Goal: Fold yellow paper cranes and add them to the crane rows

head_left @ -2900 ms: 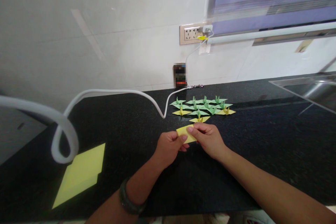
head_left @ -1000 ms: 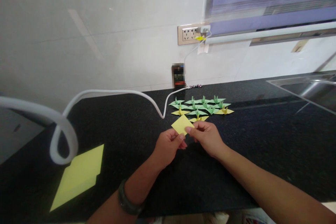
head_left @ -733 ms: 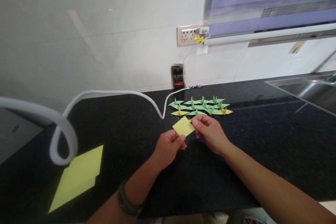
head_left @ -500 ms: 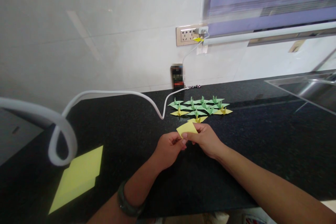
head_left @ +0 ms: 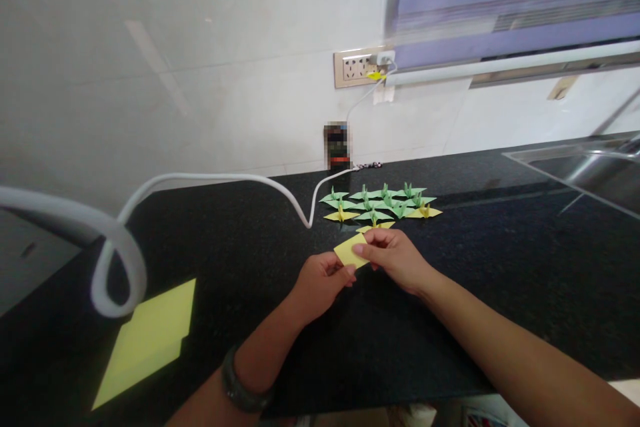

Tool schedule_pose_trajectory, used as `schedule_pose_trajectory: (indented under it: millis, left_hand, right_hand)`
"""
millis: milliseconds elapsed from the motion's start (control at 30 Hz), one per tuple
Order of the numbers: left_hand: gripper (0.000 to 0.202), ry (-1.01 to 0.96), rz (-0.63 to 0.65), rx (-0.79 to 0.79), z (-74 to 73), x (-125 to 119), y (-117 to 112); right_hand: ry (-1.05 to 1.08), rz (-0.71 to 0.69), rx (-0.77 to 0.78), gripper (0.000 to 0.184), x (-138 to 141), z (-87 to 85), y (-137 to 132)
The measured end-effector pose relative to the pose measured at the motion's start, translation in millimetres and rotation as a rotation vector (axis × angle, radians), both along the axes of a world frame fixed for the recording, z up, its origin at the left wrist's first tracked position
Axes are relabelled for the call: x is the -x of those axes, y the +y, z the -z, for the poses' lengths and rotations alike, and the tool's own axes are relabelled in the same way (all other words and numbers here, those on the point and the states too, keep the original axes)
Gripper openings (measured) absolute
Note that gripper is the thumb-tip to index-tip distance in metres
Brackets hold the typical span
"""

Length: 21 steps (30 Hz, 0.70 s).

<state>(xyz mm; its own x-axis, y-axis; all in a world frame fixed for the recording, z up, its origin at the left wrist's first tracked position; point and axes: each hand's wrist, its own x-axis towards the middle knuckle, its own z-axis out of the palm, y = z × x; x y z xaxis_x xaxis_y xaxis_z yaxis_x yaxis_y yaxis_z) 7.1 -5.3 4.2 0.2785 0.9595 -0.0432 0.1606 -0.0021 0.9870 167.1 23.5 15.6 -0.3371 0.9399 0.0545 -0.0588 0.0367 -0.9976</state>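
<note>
A small folded piece of yellow paper (head_left: 349, 252) is pinched between both hands above the dark counter. My left hand (head_left: 323, 283) grips its lower left corner between thumb and fingers. Across from it, my right hand (head_left: 395, 257) holds the upper right part, the thumb lying on the face of the paper. Just beyond the hands stand several folded paper cranes in rows, green (head_left: 374, 215) and yellow (head_left: 425, 211). One yellow crane (head_left: 383, 226) is partly hidden behind my right hand. Flat yellow sheets (head_left: 155, 330) lie overlapping at the left.
A thick white cable (head_left: 215, 177) loops over the counter (head_left: 240, 233) on the left. A phone-like device (head_left: 337, 145), blurred out, leans on the wall below a socket panel (head_left: 356, 68) with a plugged-in charger. At the far right is a metal sink (head_left: 600, 170).
My right hand has shifted slightly, its thumb moving up and right over the yellow paper. The paper has turned a little and moved down slightly. Both hands keep their hold.
</note>
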Motion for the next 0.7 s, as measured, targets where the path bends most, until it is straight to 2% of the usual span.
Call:
schedule_pose_trajectory:
  millis: [133, 233, 300, 433, 600, 700]
  left_hand:
    - [0.026, -0.056, -0.015, 0.032, -2.5, -0.8, -0.2]
    - [0.025, -0.040, -0.095, 0.052, -4.6, -1.4, 0.3]
    - [0.024, -0.046, -0.142, 0.063, -5.9, -1.8, 0.9]
    - [0.023, -0.101, -0.181, 0.085, -7.7, -2.8, 1.8]
    - [0.021, -0.126, -0.226, 0.089, -7.9, -2.9, 2.6]
    - [0.020, -0.132, -0.234, 0.089, -7.1, -2.3, 3.3]
  right_hand:
    - [-0.048, 0.000, -0.061, 0.031, 3.0, 2.7, -2.6]
    - [-0.032, 0.088, -0.089, 0.035, 2.8, 1.7, -1.6]
    - [-0.004, 0.133, -0.110, 0.031, 2.6, 1.3, -0.9]
    - [0.030, 0.130, -0.144, 0.023, 2.6, 1.6, -1.1]
    - [0.044, 0.152, -0.323, 0.017, 1.9, -0.5, -3.6]
    - [-0.025, 0.132, -0.426, 0.014, 1.0, -1.7, -4.5]
